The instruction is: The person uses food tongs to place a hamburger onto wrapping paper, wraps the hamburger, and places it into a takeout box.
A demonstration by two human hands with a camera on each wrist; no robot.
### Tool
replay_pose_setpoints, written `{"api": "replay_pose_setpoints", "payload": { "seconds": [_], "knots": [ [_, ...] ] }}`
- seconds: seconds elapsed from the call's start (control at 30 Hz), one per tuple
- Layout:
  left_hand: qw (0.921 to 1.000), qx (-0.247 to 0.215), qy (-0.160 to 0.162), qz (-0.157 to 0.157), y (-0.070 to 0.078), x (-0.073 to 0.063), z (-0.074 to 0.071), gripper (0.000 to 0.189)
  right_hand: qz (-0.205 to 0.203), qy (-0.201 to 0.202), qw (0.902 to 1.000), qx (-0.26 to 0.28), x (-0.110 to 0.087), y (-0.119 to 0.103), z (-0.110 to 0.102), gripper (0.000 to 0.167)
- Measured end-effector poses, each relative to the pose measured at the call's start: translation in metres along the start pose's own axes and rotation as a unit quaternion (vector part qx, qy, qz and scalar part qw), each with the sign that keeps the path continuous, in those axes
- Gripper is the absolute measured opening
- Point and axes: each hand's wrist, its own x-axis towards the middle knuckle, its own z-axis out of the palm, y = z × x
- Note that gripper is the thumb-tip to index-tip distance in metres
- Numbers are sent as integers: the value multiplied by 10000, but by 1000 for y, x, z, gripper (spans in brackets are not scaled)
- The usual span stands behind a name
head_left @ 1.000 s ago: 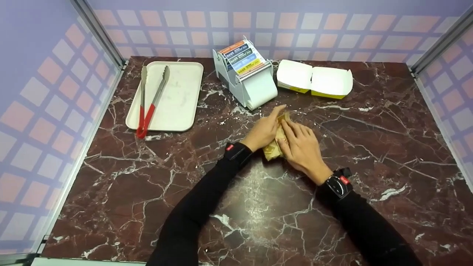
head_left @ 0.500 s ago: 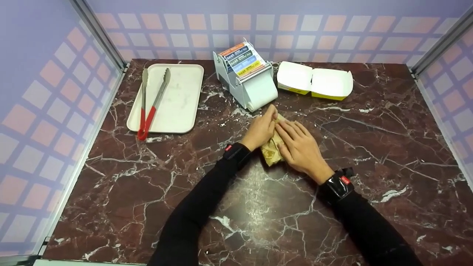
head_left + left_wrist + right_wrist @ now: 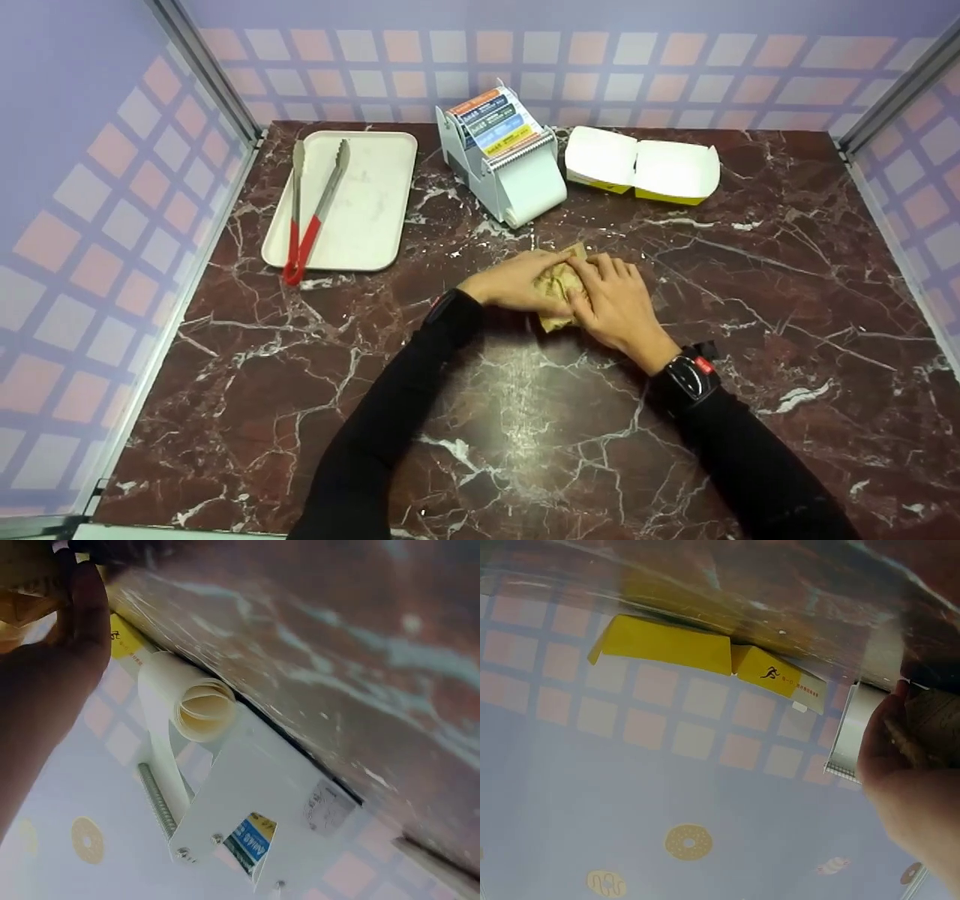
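A bundle wrapped in tan printed paper (image 3: pixel 559 286) lies on the marble-patterned table in the head view, with crumpled folds and loose paper corners at its far and near ends. From the left, my left hand (image 3: pixel 519 282) holds it, thumb on the near side and fingers on the far side. My right hand (image 3: pixel 619 306) grips its right side, thumb on top toward the near end. What is inside the paper is hidden. The left wrist view has part of the bundle (image 3: pixel 30 585) in the dark upper corner; the right wrist view catches its paper (image 3: pixel 936 720) beside the fingers.
Behind the hands stands a label dispenser (image 3: pixel 499 154) with a hanging white roll. To its right is an opened yellow-and-white carton (image 3: pixel 679 169). Red-handled tongs (image 3: pixel 304 232) lie across a white tray (image 3: pixel 367 217) at left. Tiled-pattern panels enclose the back and sides.
My left hand has turned and shifted nearer, from the bundle's far left edge to around its left side. The paper's far end now spreads out in view. The right hand stays nearly in place.
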Motion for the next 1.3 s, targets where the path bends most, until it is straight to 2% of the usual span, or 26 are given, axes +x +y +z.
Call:
{"api": "replay_pose_setpoints", "payload": {
  "seconds": [0.1,0.37,0.53,0.67,0.83,0.97,1.13,1.3],
  "knots": [
    [9998,183,-40,-97,3,-2,1,107,137,-74,9999,27,-1,2,-1,59],
    [9993,177,-24,-319,9,0,3,97,305,-197,9993,85,0,2,-2,62],
    [9993,250,-71,-277,11,1,5,87,573,-268,9972,399,2,5,-4,60],
    [9992,365,-141,-122,11,2,4,81,720,-207,9953,610,3,7,-4,58],
    [9984,543,-95,-149,10,4,5,80,767,-108,9946,694,2,7,-2,55],
    [9971,676,20,-356,12,5,9,90,756,-43,9954,581,1,6,0,54],
    [9951,893,113,-415,14,4,11,97,591,7,9973,427,2,5,2,53],
    [9967,726,131,-346,14,5,11,93,559,0,9977,375,3,5,2,55]
  ]
}}
